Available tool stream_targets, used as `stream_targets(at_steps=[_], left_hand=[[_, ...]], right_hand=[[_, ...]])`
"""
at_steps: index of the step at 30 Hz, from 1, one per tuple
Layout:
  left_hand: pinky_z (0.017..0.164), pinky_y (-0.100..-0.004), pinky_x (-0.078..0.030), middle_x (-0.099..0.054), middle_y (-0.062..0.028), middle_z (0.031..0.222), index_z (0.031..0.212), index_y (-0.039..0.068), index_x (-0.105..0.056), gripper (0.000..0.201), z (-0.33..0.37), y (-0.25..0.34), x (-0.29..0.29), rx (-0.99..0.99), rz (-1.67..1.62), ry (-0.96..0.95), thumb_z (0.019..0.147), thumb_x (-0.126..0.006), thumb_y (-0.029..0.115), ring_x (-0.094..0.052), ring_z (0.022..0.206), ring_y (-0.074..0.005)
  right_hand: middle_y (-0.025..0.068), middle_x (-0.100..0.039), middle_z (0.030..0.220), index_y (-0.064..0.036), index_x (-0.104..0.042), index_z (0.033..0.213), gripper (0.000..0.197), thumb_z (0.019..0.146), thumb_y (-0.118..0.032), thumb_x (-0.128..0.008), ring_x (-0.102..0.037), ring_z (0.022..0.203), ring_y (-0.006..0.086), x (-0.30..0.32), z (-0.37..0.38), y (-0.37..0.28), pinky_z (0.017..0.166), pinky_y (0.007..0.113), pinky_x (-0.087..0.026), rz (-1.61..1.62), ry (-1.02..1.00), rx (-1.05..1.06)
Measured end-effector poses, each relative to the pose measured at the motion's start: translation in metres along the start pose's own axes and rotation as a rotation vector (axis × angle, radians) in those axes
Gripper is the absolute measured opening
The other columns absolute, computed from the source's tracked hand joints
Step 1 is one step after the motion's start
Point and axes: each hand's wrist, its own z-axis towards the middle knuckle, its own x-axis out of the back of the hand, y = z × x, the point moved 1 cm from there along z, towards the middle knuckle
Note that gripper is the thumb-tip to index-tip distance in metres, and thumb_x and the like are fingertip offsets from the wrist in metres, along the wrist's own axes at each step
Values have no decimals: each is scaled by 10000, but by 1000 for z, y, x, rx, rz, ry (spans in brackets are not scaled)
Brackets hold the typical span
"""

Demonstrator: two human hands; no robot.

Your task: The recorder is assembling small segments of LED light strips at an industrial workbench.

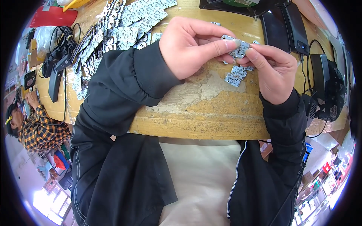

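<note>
Between both hands, above the wooden table, is a small white circuit board [241, 49] with dark markings. My left hand [201, 47] pinches its left side between thumb and fingers. On its right side, the thumb and index finger of my right hand [274, 69] are closed on it. Just below my hands, several similar small boards [234, 76] lie loose on the table, and a few more show partly behind my fingers. To the left, beyond my left sleeve, a large pile of circuit board panels [124, 35] is spread in overlapping strips.
The worn wooden table [203, 120] curves round in front of me. Black adapters and cables [64, 45] lie at the left, near a red object [52, 16]. Black devices [292, 30] and a fan-like black unit [332, 90] stand right. A person in a checked shirt [43, 130] sits at left.
</note>
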Motion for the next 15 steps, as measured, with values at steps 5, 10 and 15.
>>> stream_targets(at_steps=[5,10,15], left_hand=[[705,-232,-532,-673,-142,869,1010,-78,-620,205,0,-1,3,17,9,12,848,-623,48,-652,753,-137],[701,-226,-526,-677,-132,861,998,-58,-633,196,1,-3,4,-49,223,-28,839,-636,56,-650,753,-122],[685,-220,-522,-679,-123,842,968,-56,-644,175,0,-3,2,-49,195,-10,836,-638,59,-653,760,-122]], right_hand=[[138,-666,872,50,-620,1007,157,866,-6,-578,-658,780,173,2,3,2,728,260,-537,22,-25,-40],[137,-661,888,64,-608,1013,164,865,2,-574,-655,804,168,2,3,2,743,253,-533,20,-77,-108],[111,-653,851,67,-604,1003,154,871,-5,-571,-638,746,133,3,4,2,681,224,-519,-59,-33,-45]])
